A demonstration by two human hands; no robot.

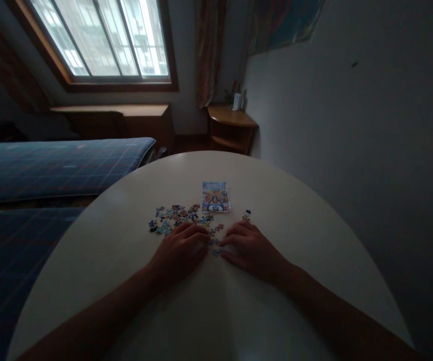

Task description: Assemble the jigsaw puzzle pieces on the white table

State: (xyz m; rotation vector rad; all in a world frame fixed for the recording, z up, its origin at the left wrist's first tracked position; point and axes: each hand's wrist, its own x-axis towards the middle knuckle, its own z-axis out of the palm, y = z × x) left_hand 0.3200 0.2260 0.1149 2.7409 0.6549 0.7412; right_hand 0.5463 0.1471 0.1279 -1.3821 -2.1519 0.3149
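My left hand rests low over the table, its fingers bent together at the right edge of a pile of jigsaw puzzle pieces. Opposite it, my right hand has its fingers curled, with thumb and fingertips at a few small puzzle pieces between the two hands. Both hands appear to grip pieces at their fingertips, though the dim light blurs the contact. Just beyond the hands lies a colourful picture sheet with a blue cartoon figure. Two or so loose pieces lie past my right fingers.
The round white table fills the foreground. A bed with a blue plaid mattress stands to the left. Behind are a desk under the window and a corner shelf. A pale wall runs along the right.
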